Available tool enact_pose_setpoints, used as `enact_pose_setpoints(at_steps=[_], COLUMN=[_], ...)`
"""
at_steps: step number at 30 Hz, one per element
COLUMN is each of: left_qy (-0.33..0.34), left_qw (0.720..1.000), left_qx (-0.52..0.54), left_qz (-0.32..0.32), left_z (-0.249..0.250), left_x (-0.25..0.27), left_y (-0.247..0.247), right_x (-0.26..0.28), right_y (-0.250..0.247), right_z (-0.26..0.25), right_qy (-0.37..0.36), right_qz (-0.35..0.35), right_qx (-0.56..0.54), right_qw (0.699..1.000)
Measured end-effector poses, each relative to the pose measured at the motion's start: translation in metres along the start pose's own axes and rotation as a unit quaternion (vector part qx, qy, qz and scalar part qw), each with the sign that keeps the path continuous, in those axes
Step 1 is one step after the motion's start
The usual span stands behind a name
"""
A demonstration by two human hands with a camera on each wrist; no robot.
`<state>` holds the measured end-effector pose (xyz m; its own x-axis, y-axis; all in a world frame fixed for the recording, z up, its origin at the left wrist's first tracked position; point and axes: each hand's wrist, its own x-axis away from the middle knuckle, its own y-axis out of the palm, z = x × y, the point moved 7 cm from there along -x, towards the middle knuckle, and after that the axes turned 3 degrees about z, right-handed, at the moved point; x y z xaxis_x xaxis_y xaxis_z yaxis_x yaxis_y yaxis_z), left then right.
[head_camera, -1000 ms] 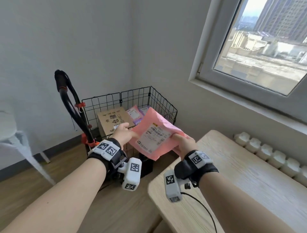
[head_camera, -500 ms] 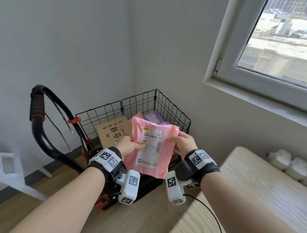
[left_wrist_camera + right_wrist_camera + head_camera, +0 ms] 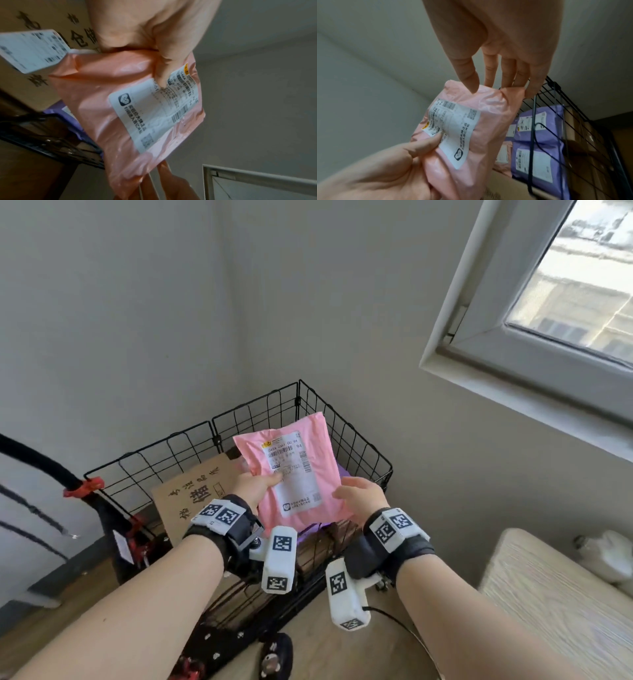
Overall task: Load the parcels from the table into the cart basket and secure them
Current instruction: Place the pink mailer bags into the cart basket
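Grey-walled corner, window [image 3: 565, 302] upper right, wooden table [image 3: 555, 611] lower right. Pink parcel [image 3: 301, 474] mid-frame above wire cart basket [image 3: 359, 446]; left hand [image 3: 255, 487] pinches it; right hand [image 3: 359, 496] fingers straight, touching its edge.

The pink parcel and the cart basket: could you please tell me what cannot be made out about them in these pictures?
- Pink parcel: the small print on its label is too small and blurred in every view.
- Cart basket: in the head view its floor is hidden by the parcel, the cardboard box and both wrists.
- Right hand: in the head view its fingertips go behind the parcel; the right wrist view shows straight fingers touching its edge.
- Left hand: its fingers behind the parcel are hidden.
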<state>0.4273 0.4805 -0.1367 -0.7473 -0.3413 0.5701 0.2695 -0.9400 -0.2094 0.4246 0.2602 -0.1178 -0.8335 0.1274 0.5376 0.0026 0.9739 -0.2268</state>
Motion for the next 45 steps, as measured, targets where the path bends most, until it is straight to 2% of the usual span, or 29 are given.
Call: enact_pose_setpoints(at_steps=[4, 8, 12, 15, 18, 21, 29, 32, 36, 45], left_qy=[-0.033, -0.062, -0.097, -0.126, -0.142, -0.147, -0.196, -0.221, -0.217, -0.231], left_qw=[0.999, 0.998, 0.995, 0.992, 0.99, 0.988, 0.98, 0.972, 0.969, 0.973], left_qx=[0.003, -0.014, -0.005, -0.018, -0.006, -0.038, -0.031, -0.07, -0.116, -0.022], left_qz=[0.017, 0.016, -0.008, -0.023, -0.018, -0.014, -0.035, -0.026, -0.017, 0.013], left_z=[0.014, 0.023, 0.012, 0.01, 0.006, -0.002, -0.04, -0.055, -0.058, -0.042], left_x=[-0.091, -0.168, -0.244, -0.273, -0.304, -0.331, -0.377, -0.384, -0.392, -0.383], left_y=[0.012, 0.027, 0.044, 0.053, 0.062, 0.073, 0.117, 0.126, 0.131, 0.13], right_x=[-0.065, -0.132, -0.188, -0.222, -0.258, -0.29, -0.342, -0.351, -0.361, -0.346], right_y=[-0.003, 0.011, 0.039, 0.055, 0.067, 0.075, 0.093, 0.098, 0.102, 0.089], right_z=[-0.027, -0.039, -0.038, -0.033, -0.03, -0.025, 0.013, 0.028, 0.039, 0.025], right_qy=[-0.013, 0.011, 0.036, 0.058, 0.079, 0.103, 0.148, 0.16, 0.172, 0.177], right_qz=[0.059, 0.073, 0.069, 0.069, 0.064, 0.056, 0.045, 0.025, 0.001, 0.025], right_qx=[0.028, 0.031, 0.023, 0.022, 0.033, 0.053, 0.072, 0.078, 0.085, 0.027], right_qw=[0.998, 0.997, 0.997, 0.996, 0.994, 0.992, 0.985, 0.984, 0.981, 0.984])
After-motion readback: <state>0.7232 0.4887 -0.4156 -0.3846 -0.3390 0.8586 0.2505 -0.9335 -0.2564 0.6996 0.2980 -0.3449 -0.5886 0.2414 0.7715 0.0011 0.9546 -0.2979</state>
